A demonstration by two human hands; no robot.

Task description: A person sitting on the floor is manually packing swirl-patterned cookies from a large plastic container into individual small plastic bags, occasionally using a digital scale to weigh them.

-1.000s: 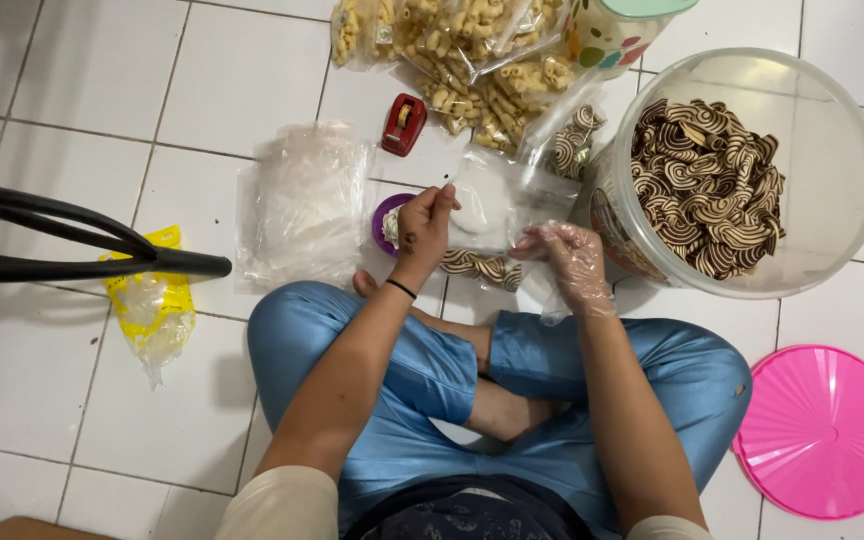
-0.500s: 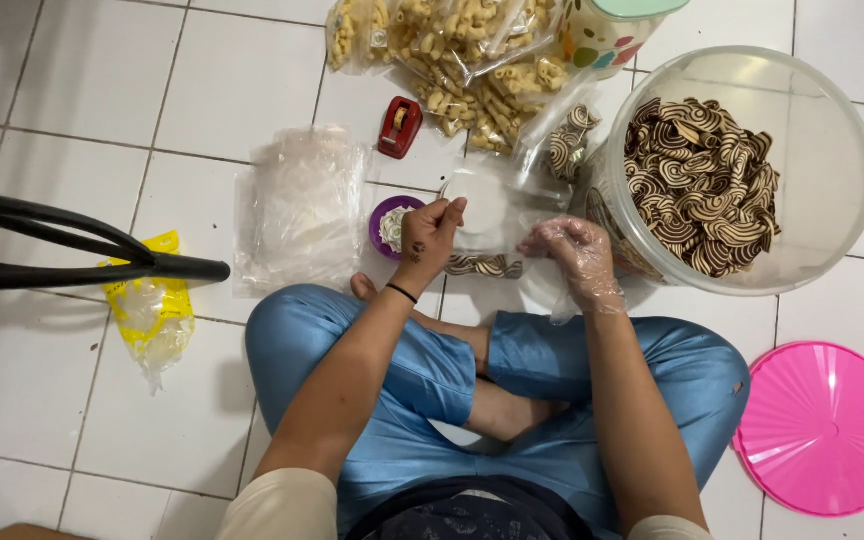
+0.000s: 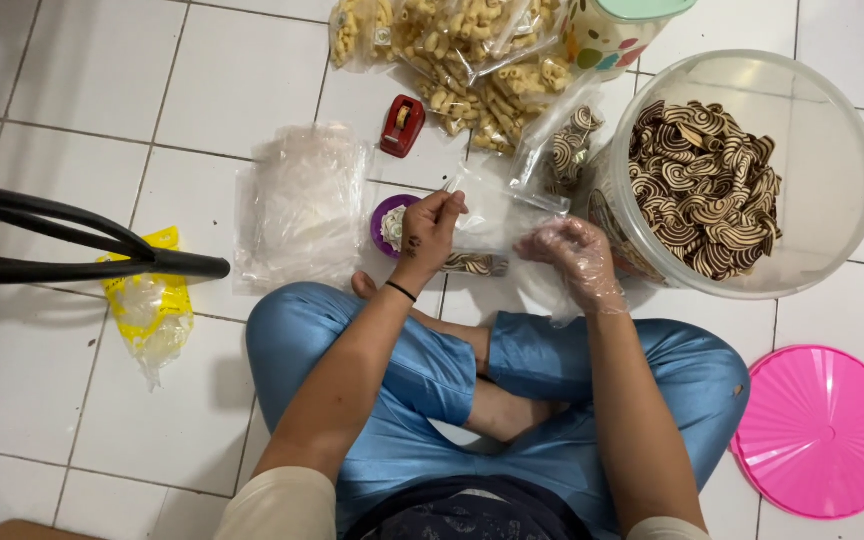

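I sit cross-legged on a white tiled floor. My left hand pinches the top edge of a small clear plastic bag that holds a few striped brown snacks at its bottom. My right hand, in a thin clear plastic glove, holds the other side of the same bag. Just right of the bag stands a big clear tub full of brown-and-cream striped snacks. A small purple cup sits behind my left hand.
A stack of empty clear bags lies to the left. Filled snack bags and a red tape dispenser are farther off. A pink lid lies at right, a yellow bag and a black chair leg at left.
Both hands stay on the small bag. My left hand has lifted its top edge a little, and the view has shifted slightly.
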